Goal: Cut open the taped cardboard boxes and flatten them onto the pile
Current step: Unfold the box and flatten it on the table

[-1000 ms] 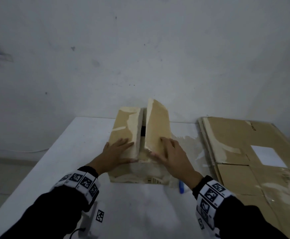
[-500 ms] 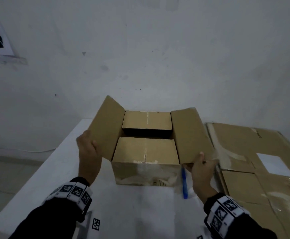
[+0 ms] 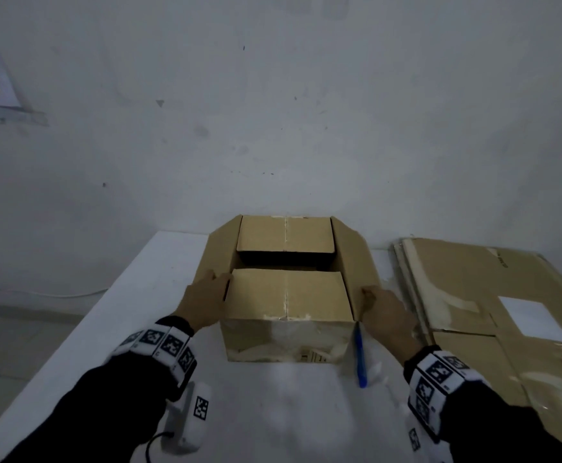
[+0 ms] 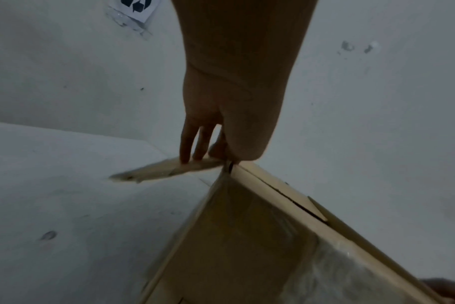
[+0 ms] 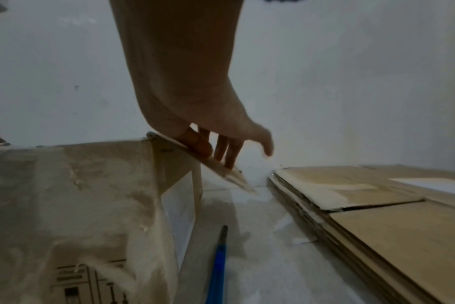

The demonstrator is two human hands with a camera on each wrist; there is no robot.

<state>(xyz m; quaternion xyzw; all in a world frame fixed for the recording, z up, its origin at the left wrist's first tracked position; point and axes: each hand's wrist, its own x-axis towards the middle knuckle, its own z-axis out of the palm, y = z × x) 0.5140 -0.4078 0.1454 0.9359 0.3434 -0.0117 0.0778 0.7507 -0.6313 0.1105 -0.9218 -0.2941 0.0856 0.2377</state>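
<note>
On the white table [image 3: 112, 315], your cardboard box [image 3: 286, 295] stands against the wall with the flattened pile [image 3: 493, 295] just to its right, a blue cutter [image 3: 359, 359] between, while your left hand [image 3: 202, 305] and right hand [image 3: 386, 312] press straight fingers onto its splayed side flaps.

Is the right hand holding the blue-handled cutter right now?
No, the blue-handled cutter lies on the white table beside the brown cardboard box, while the right hand presses a side flap.
</note>
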